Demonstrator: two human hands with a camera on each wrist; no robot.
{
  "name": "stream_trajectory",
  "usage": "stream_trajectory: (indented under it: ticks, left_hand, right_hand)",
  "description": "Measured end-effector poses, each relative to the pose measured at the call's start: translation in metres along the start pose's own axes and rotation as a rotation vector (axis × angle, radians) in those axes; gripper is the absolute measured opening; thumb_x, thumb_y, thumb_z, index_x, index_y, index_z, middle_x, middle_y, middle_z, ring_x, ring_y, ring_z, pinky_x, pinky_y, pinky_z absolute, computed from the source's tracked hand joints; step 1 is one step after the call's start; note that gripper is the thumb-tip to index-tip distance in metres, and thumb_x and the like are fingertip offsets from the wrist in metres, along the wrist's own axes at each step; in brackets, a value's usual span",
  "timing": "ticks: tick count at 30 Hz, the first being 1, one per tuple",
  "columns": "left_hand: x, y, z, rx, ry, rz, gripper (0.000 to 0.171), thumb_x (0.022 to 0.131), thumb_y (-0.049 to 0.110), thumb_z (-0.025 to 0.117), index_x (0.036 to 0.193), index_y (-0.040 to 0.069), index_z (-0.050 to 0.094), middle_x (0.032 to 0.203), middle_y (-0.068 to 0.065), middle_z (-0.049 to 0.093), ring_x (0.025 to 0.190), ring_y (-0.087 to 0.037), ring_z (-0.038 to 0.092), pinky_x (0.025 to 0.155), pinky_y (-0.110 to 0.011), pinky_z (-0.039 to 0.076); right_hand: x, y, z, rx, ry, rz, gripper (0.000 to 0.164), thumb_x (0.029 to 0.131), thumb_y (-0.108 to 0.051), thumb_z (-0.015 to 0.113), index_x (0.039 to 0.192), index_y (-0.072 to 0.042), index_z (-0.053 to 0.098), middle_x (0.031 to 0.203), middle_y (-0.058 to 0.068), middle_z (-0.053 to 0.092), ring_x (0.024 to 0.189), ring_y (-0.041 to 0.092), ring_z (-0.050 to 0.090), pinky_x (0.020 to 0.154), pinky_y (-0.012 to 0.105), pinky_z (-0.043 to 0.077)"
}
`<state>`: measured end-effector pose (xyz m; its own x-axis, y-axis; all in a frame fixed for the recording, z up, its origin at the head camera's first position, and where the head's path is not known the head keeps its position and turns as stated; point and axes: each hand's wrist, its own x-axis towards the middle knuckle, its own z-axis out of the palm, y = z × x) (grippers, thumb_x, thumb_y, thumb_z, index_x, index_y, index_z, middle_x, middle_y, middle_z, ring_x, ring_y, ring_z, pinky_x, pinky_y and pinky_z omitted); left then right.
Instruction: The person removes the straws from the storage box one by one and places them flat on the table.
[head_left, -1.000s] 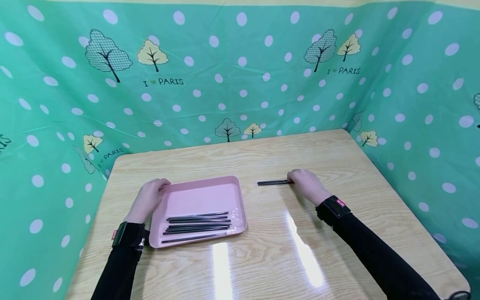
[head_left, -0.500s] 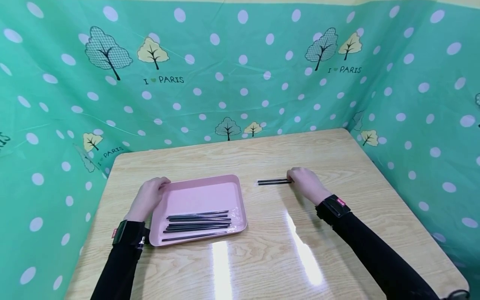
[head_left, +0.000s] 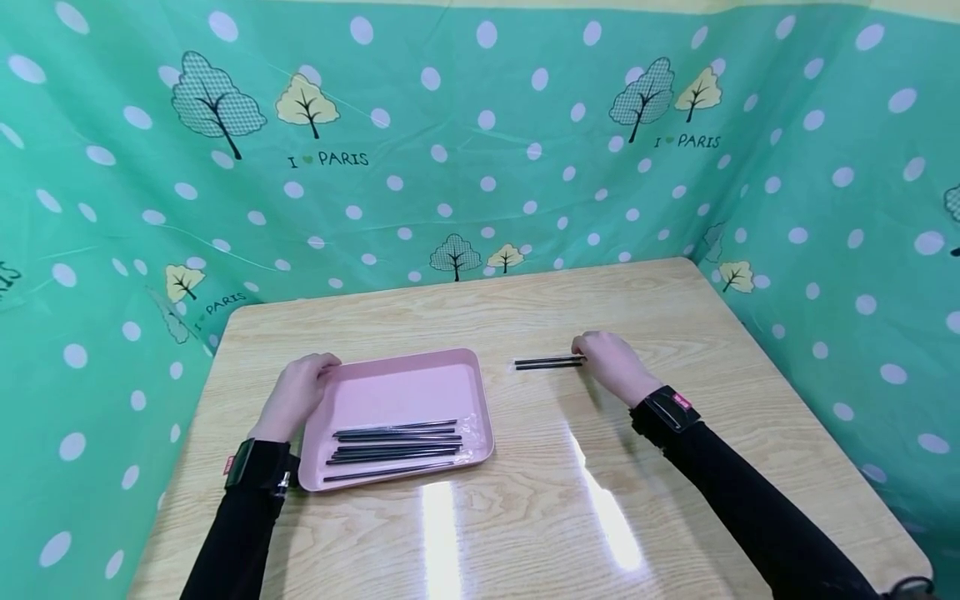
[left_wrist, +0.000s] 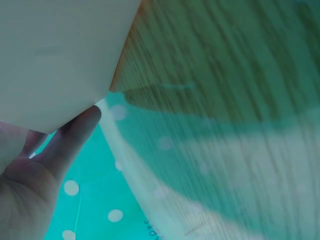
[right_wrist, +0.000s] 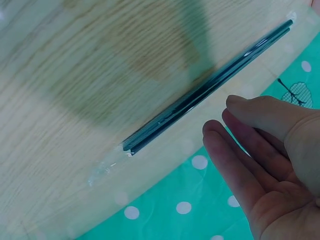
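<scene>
My left hand (head_left: 295, 398) holds the far left corner of a pink tray (head_left: 390, 385). In the left wrist view, a finger of that hand (left_wrist: 75, 140) lies along the edge of the tray (left_wrist: 55, 55). Inside the tray, several dark chopsticks (head_left: 393, 454) lie side by side in clear plastic wrapping. To the right, my right hand (head_left: 613, 364) hovers at the right end of a wrapped pair of dark chopsticks (head_left: 547, 362) on the table. Thumb and fingers of the right hand (right_wrist: 260, 155) stand apart with nothing between them, close beside the chopsticks (right_wrist: 207, 87).
The wooden table (head_left: 525, 517) has its far edge against a green dotted curtain (head_left: 480, 167), which also hangs along both sides. Bright light streaks reflect on the near tabletop. A black loop (head_left: 911, 587) shows at the lower right corner.
My right hand has lifted slightly away from the chopstick pair, and a little more of the pair's right end shows. The left hand and the tray have stayed in place.
</scene>
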<state>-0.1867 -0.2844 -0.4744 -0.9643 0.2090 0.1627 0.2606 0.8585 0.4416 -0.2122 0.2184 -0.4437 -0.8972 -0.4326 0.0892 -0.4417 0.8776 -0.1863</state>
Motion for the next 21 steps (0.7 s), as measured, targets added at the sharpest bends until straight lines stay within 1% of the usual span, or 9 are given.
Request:
stream_trajectory:
  ticks: [5,11,14,21]
  left_hand:
    - [0.000,-0.001,-0.001,0.005,0.001,-0.006,0.023,0.094,-0.015,0.058,0.112,-0.008,0.071,0.111,-0.030,0.071,0.109,-0.048,0.068,0.095,-0.060,0.057]
    - [-0.001,0.001,-0.001,-0.002,-0.011,-0.010,0.023,0.094,-0.014,0.058,0.112,-0.008,0.071,0.111,-0.030,0.071,0.109,-0.048,0.067,0.095,-0.060,0.057]
    - [-0.001,0.002,-0.002,-0.001,-0.005,-0.006,0.023,0.094,-0.015,0.059,0.112,-0.008,0.071,0.111,-0.030,0.071,0.109,-0.048,0.067,0.095,-0.060,0.057]
    - [0.000,0.001,-0.001,-0.005,0.002,-0.004,0.024,0.094,-0.015,0.058,0.112,-0.008,0.071,0.111,-0.030,0.071,0.109,-0.048,0.067,0.096,-0.060,0.057]
  right_hand:
    - [0.001,-0.006,-0.001,-0.010,-0.012,0.004,0.023,0.078,0.016,0.071,0.098,0.004,0.075,0.094,0.018,0.076,0.087,0.033,0.074,0.079,0.042,0.066]
    - [0.002,-0.020,-0.003,-0.020,-0.020,-0.021,0.021,0.081,0.012,0.075,0.100,0.003,0.076,0.095,0.016,0.077,0.088,0.031,0.075,0.079,0.040,0.066]
    - [0.006,-0.030,-0.007,-0.011,-0.013,-0.041,0.020,0.082,0.010,0.076,0.101,0.002,0.076,0.096,0.016,0.077,0.089,0.030,0.075,0.080,0.039,0.066]
    - [0.022,-0.062,-0.015,0.015,-0.029,-0.060,0.018,0.087,0.006,0.075,0.104,0.000,0.076,0.102,0.015,0.078,0.095,0.029,0.076,0.084,0.039,0.065]
